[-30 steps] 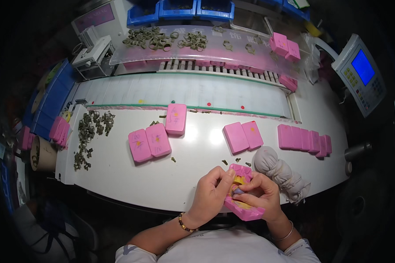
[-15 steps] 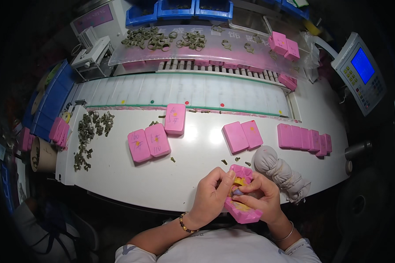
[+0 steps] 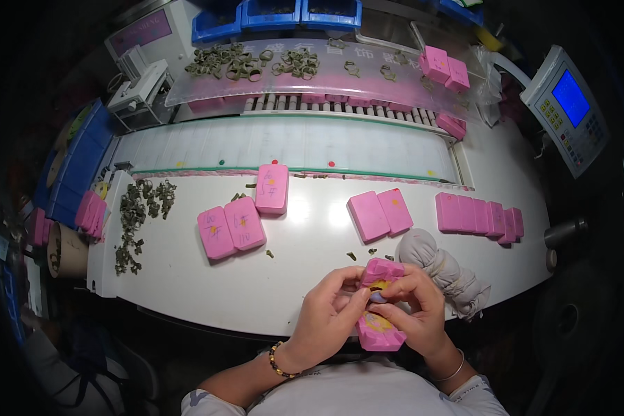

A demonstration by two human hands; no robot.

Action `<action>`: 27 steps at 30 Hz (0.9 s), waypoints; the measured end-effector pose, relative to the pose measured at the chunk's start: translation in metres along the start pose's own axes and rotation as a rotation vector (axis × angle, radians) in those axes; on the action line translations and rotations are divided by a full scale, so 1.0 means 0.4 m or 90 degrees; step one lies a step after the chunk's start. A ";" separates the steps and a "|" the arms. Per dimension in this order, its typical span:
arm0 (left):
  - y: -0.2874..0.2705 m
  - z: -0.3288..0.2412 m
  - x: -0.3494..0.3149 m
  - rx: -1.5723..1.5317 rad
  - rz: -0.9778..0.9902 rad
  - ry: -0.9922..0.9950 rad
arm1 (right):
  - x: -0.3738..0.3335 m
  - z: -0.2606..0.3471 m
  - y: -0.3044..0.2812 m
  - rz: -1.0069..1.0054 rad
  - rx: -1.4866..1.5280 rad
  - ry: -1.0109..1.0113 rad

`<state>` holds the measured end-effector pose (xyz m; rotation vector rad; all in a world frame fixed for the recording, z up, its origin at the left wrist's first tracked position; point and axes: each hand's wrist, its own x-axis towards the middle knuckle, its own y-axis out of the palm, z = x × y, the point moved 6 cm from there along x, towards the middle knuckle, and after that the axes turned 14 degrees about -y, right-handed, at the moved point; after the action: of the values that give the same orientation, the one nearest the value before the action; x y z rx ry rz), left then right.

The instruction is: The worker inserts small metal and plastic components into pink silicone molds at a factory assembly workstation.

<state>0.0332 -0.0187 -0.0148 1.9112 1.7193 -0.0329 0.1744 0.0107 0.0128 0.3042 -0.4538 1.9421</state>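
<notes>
Close to my body, above the table's front edge, both hands hold a pink rubber mould (image 3: 383,340) that is folded open, its inside yellow. My left hand (image 3: 326,313) grips the mould's left side, with the thumb pressed into the gap. My right hand (image 3: 421,312) closes on it from the right, fingertips and thumb bent into the opening. Between the fingertips shows a small bluish-grey piece (image 3: 377,297); whether it is loose or part of the mould I cannot tell. Several small dark green pieces (image 3: 351,256) lie just beyond my hands.
Pink blocks rest at left (image 3: 215,233), at centre (image 3: 369,216) and in a row at right (image 3: 448,212). A knotted grey cloth (image 3: 442,269) lies beside my right hand. Green pieces (image 3: 135,215) are heaped far left. Behind are a roller track (image 3: 340,107) and a control panel (image 3: 568,104).
My left thumb has moved further into the mould's opening, and the bluish piece shows a little differently between the fingers. The whole view has shifted slightly.
</notes>
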 end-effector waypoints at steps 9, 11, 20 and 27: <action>0.012 -0.033 -0.016 0.074 -0.047 0.115 | -0.013 -0.031 0.000 -0.118 0.288 0.122; 0.014 -0.034 -0.017 0.067 -0.049 0.115 | -0.013 -0.035 0.000 -0.132 0.294 0.137; 0.019 -0.043 -0.021 0.085 -0.063 0.147 | -0.022 -0.052 -0.001 -0.157 0.380 0.199; 0.008 -0.042 -0.019 0.148 -0.062 0.154 | 0.030 0.035 0.001 0.086 -0.062 -0.041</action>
<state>0.0289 -0.0187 0.0036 2.0646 2.0467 -0.0403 0.1691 0.0141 0.0301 0.2808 -0.6227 2.0378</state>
